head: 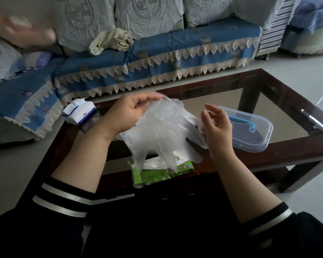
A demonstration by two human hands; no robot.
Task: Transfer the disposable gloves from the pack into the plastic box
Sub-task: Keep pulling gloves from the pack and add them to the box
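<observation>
Left hand (128, 110) raised above the coffee table (268, 146), fingers curled, thumb and fingertips pinching the cuff edge of a clear disposable glove (162, 131). Glove hanging down from this pinch, its plastic fingers pointing low and reaching the open top of the green glove pack (157, 174). Pack lying on the near edge of the table, between the two forearms, with more clear plastic showing in its opening. Right hand (216, 123) just beside the glove on the right, palm turned toward it, fingers loosely bent and apart; possibly touching the glove's side, hard to tell, gripping nothing clearly. Clear plastic box lid (250, 129) with blue handle flat on the table behind the right hand. Box itself mostly hidden behind the glove. White and blue tissue pack (78, 112) at the far left table corner. Blue sofa (157, 58) with lace trim beyond.
</observation>
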